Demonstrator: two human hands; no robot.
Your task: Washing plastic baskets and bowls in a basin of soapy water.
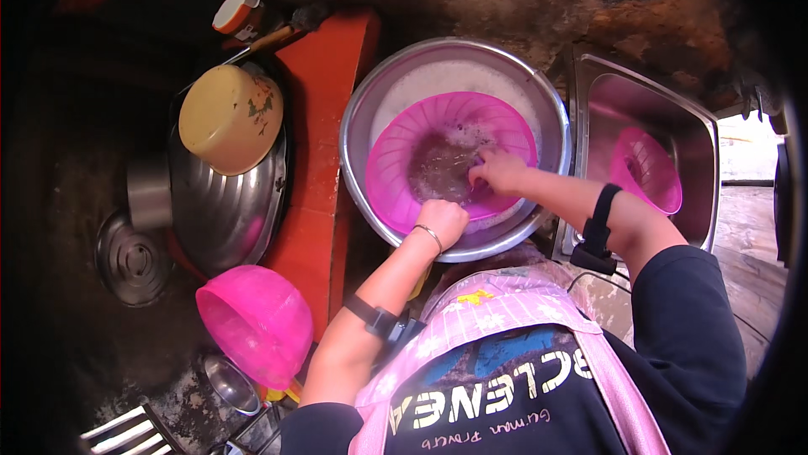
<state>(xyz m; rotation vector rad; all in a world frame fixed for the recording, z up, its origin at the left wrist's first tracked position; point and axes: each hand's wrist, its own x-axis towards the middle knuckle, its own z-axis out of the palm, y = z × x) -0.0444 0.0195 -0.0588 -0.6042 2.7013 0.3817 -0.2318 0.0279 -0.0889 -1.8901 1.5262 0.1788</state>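
Note:
A large metal basin (546, 108) in front of me holds cloudy, foamy water. In it sits a wide pink plastic basket (394, 164) with ribbed, perforated walls, tilted towards me. My left hand (445, 221) is closed on the basket's near rim. My right hand (502, 171) reaches inside the basket from the right, fingers bent down at the murky water pooled in its bottom. Its fingertips are partly hidden, so whether it pinches something there I cannot tell.
A steel sink (606, 95) on the right contains another pink basket (659, 183). Leftward, a red tiled ledge (315, 139) adjoins a large metal lid (221, 215), with an upturned yellow enamel pot (218, 114) over it. A pink bowl-shaped basket (278, 310) and steel bowl (230, 385) stand lower left.

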